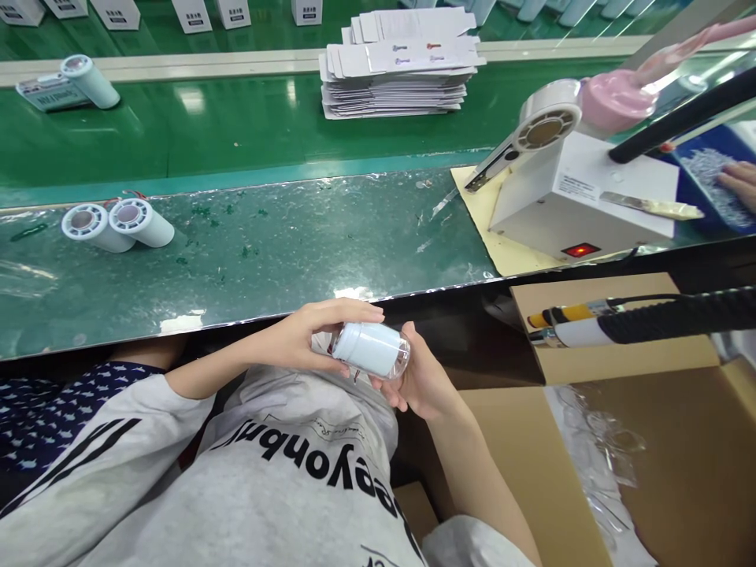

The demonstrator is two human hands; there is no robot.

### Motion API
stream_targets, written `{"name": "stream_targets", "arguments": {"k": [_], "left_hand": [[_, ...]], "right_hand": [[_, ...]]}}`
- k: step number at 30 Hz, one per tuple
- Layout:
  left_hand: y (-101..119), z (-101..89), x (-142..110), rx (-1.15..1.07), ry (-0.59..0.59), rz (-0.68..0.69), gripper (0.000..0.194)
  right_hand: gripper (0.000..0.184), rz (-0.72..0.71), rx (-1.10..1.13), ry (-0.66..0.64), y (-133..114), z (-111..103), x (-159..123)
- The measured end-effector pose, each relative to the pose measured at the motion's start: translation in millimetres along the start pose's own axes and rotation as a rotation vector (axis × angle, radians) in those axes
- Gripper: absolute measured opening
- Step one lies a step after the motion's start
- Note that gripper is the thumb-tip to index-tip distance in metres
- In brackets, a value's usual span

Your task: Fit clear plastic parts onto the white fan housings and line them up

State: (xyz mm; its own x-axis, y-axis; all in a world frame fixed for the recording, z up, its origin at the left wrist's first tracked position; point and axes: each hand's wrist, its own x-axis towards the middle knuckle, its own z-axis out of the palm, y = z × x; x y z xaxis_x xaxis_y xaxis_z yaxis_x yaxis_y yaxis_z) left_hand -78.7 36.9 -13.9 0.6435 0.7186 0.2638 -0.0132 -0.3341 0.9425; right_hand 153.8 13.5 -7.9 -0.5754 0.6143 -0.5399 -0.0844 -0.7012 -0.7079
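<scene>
In front of my body, past the table's near edge, I hold a light-blue cylindrical fan body between both hands. It lies tilted, with a clear plastic end on the right and small wires beneath its left part. My left hand is closed around the left end, thumb and fingers on opposite sides. At the other end, my right hand grips the clear part from the right and below. Part of the left end is hidden by my left fingers.
Two similar fan bodies lie on the left of the table. A box-shaped machine with a lit red switch stands at right. Flat cartons are stacked behind. An open cardboard box sits below right. Another person's hand shows far right.
</scene>
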Motion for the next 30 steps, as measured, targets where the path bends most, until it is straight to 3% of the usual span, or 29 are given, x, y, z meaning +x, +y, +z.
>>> {"name": "stream_targets", "arguments": {"k": [3,5,9,11,13,16,20,23,30], "left_hand": [[3.7,2.7,-0.6,-0.014,0.025,-0.006,0.061],[6.3,4.6,-1.7,-0.055,0.054,-0.059,0.061],[10.9,8.5,-3.9,-0.182,0.121,-0.237,0.063],[12.4,9.9,-4.2,-0.239,0.130,-0.300,0.066],[12.9,10.1,-3.6,-0.282,0.123,-0.338,0.068],[11.9,7.0,-2.0,-0.261,0.071,-0.333,0.073],[10.5,0.5,-1.8,-0.147,-0.021,-0.200,0.079],[9.5,-0.6,-4.7,-0.212,-0.053,-0.232,0.077],[-2.5,5.4,-7.2,-0.426,-0.051,-0.341,0.080]], "right_hand": [[0.085,-0.040,-0.067,-0.021,3.7,-3.2,0.2],[0.086,-0.144,-0.155,0.011,8.4,-6.6,-0.9],[0.076,-0.603,-0.386,0.189,18.2,-13.9,-6.9],[0.081,-0.821,-0.545,0.198,19.9,-16.9,-10.2],[0.066,-0.936,-0.727,0.190,18.9,-19.4,-12.7],[0.041,-0.908,-0.822,0.215,15.4,-21.2,-14.7],[0.057,-0.688,-0.509,0.202,14.7,-19.1,-14.8],[0.056,-0.579,-0.354,0.192,16.5,-17.3,-14.8],[0.054,-0.477,-0.391,0.253,16.7,-18.7,-13.2]]}}
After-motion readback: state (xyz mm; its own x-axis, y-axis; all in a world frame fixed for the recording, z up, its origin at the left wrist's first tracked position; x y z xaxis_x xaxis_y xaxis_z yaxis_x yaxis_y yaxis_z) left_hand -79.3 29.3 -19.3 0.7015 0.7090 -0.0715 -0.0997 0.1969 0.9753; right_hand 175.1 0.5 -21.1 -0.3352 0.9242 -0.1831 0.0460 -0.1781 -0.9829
